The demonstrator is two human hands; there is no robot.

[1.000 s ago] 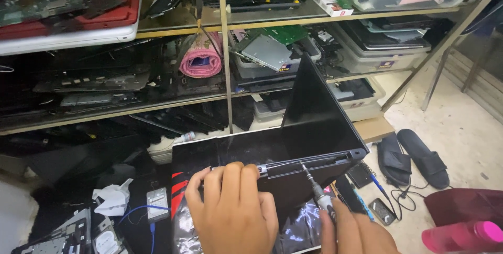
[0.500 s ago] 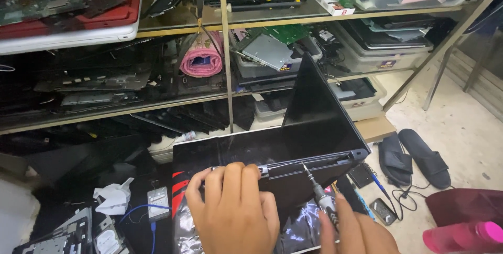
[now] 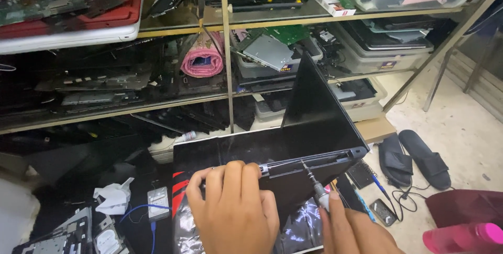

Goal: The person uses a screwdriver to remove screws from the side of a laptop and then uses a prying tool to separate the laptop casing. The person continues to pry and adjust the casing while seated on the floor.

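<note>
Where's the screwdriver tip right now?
Head view, lower centre-right: the screwdriver, held by the right hand, has its tip at the laptop hinge strip, right of the left hand.

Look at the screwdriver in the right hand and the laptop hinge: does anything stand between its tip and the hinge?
Nothing visible does. The screwdriver, held in the right hand, slants up with its tip at the laptop hinge. The left hand rests on the laptop further left, clear of the tip.

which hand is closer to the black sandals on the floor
Right. The right hand, holding the screwdriver, is on the sandals' side of the laptop; the left hand presses the hinge edge farther away.
</note>
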